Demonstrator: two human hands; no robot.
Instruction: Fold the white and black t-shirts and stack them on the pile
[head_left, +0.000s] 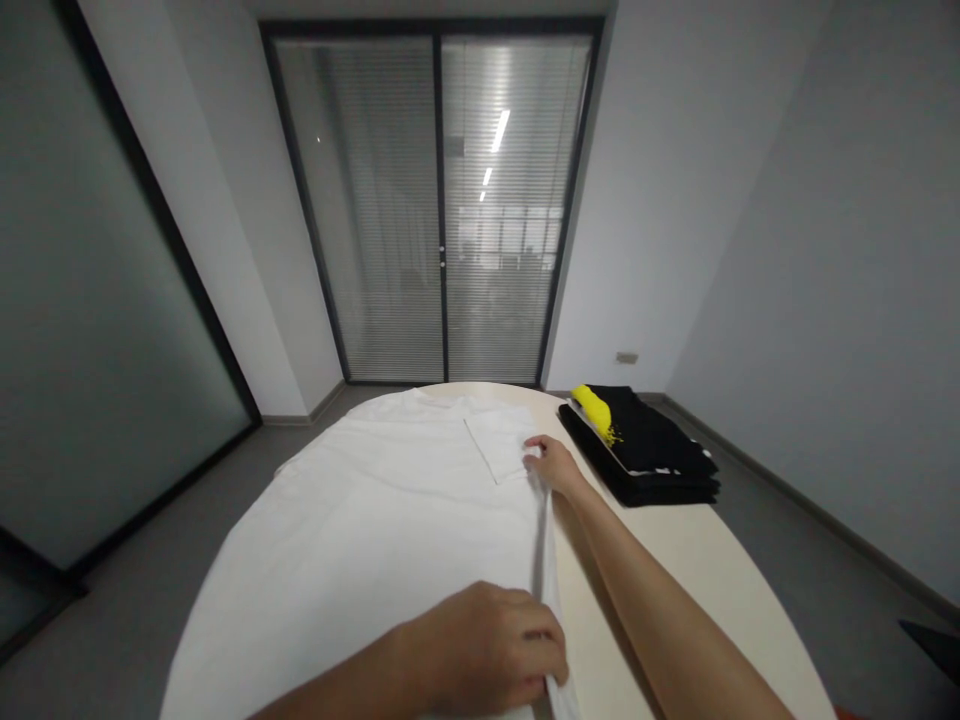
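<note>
A white T-shirt lies spread over the round table, with a short sleeve laid flat near its far right side. My left hand is closed on the shirt's right edge close to me, fingers curled round the cloth. Farther along that same edge, my right hand pinches the fabric beside the sleeve between thumb and fingers. Between the two hands the edge is slightly raised and runs as a narrow fold. My forearms cover part of the shirt and of the table.
A stack of folded black clothes with a yellow print sits on the right of the cream table. Beyond the table are a glass door with blinds and white walls. Grey floor surrounds the table.
</note>
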